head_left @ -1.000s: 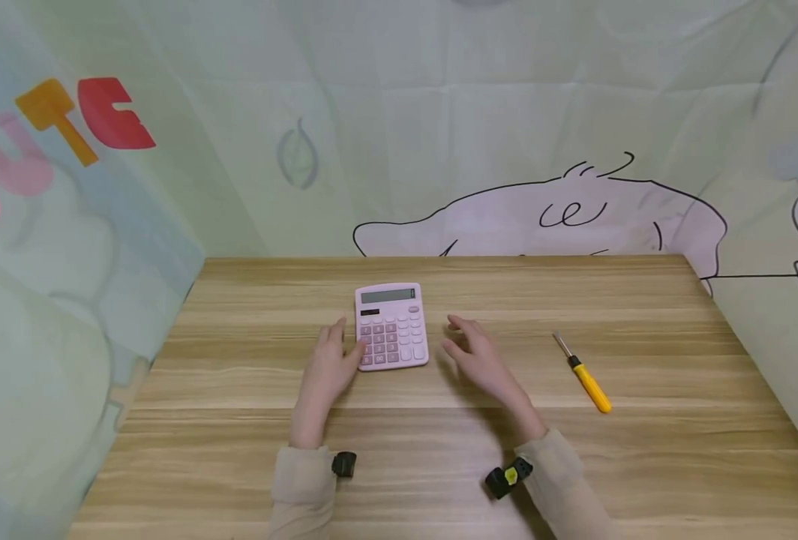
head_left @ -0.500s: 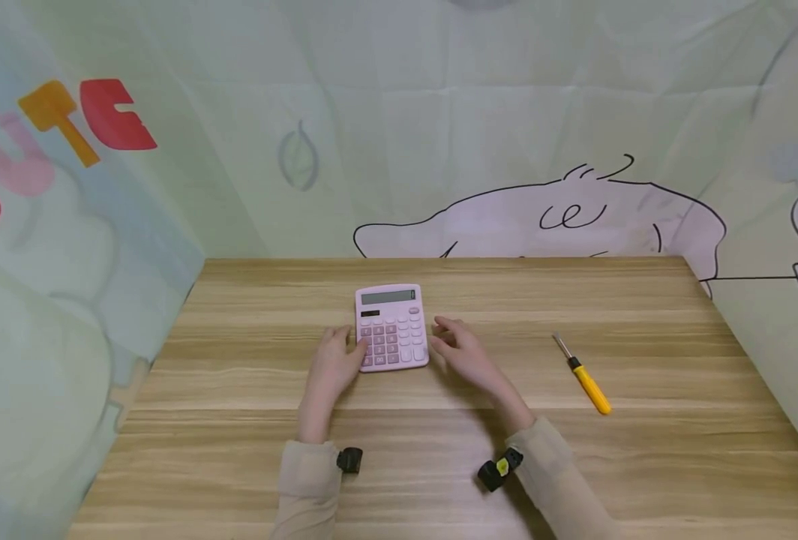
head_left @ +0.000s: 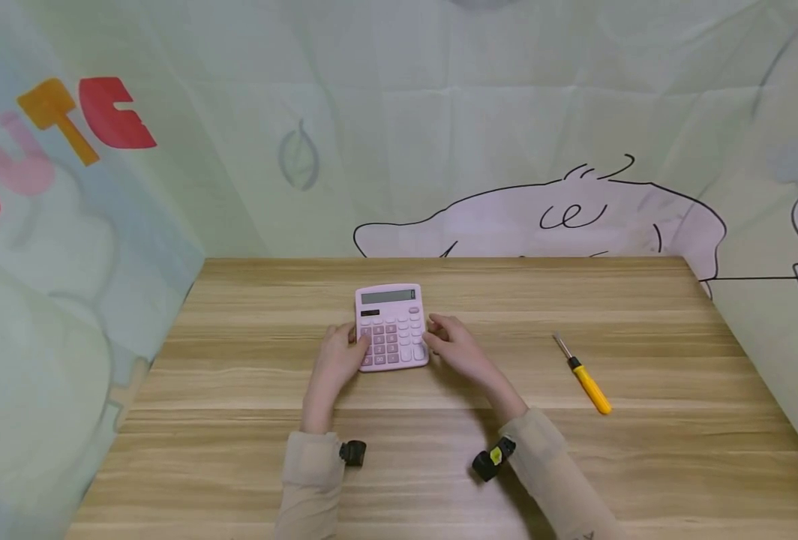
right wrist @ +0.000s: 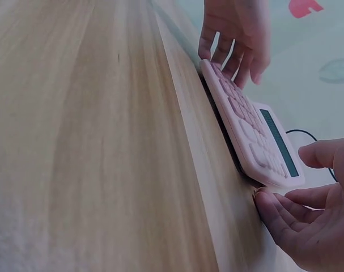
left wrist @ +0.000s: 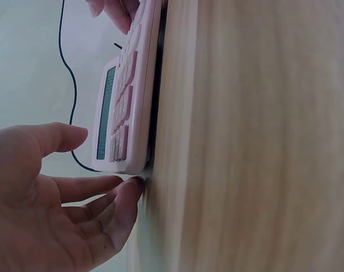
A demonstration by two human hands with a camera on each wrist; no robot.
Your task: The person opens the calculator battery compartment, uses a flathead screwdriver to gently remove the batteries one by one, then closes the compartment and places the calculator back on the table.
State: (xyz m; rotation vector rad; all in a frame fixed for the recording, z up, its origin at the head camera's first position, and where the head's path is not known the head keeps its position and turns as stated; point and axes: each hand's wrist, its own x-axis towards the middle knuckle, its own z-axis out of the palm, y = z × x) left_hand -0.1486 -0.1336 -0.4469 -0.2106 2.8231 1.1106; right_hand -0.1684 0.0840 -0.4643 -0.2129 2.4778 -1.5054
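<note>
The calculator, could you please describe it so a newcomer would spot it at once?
On the wooden table, look between the left hand and right hand. The calculator lies there, display face up; unlike the slim, yellow-handled screwdriver, it is broad, pink and full of keys.

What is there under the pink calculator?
Under the calculator is the wooden table, with a dark strip showing between them. The calculator's underside and the wood directly below are covered; anything else there cannot be seen.
</note>
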